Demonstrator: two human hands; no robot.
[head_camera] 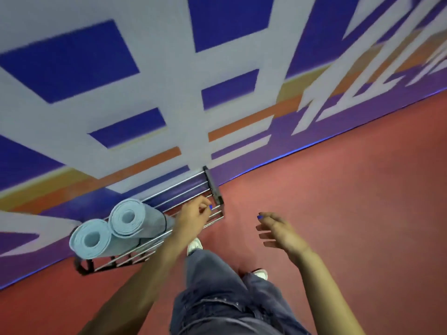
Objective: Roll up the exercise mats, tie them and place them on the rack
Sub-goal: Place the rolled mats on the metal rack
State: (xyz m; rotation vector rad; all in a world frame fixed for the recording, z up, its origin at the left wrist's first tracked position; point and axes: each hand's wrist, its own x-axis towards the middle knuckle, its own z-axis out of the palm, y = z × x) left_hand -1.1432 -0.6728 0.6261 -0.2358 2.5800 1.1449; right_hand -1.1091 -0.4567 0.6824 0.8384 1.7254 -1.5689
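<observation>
1. Rack point(212, 189): a low metal-barred frame standing on the red floor point(338, 189) against the painted wall point(169, 93); its right half is bare bars ending at a dark end post.
2. Front mat point(90, 239) and rear mat point(128, 217): two pale blue rolls lying side by side, touching, on the rack's left half, spiral ends facing the camera; a dark tie bands the rear roll.
3. Left hand point(193, 220): above the bare bars just right of the rolls, fingers loosely curled, grip holding nothing.
4. Right hand point(278, 232): over open floor, well clear of the rack, fingers spread, grip open and empty.
5. Legs in grey trousers and white shoes point(194, 245) stand just in front of the rack.
</observation>
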